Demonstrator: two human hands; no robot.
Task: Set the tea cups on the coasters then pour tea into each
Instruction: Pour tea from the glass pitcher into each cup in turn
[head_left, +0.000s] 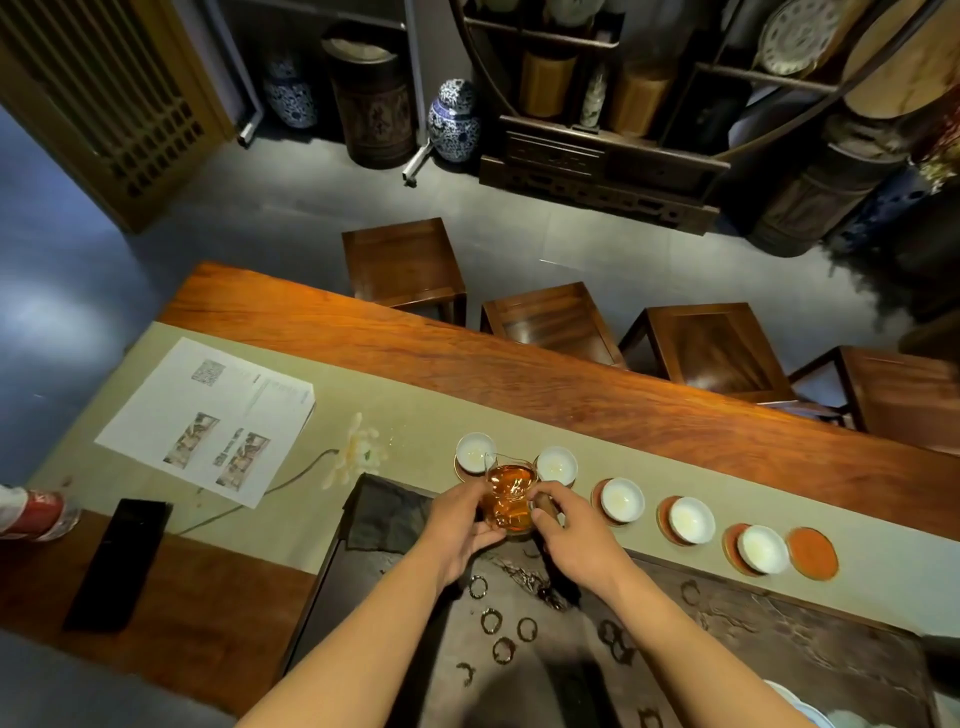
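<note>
Forearms reach forward side by side over the dark tea tray (727, 623). Left hand (460, 519) and right hand (574, 530) both clasp the glass pitcher (509, 501) of amber tea, its spout near the two leftmost cups (475, 451) in the row on coasters (812, 552).

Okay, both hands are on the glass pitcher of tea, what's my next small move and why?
Probably tip the glass pitcher toward the leftmost cup: its spout already sits at that rim, both hands, left and right, hold it, and the cups look unfilled.
</note>
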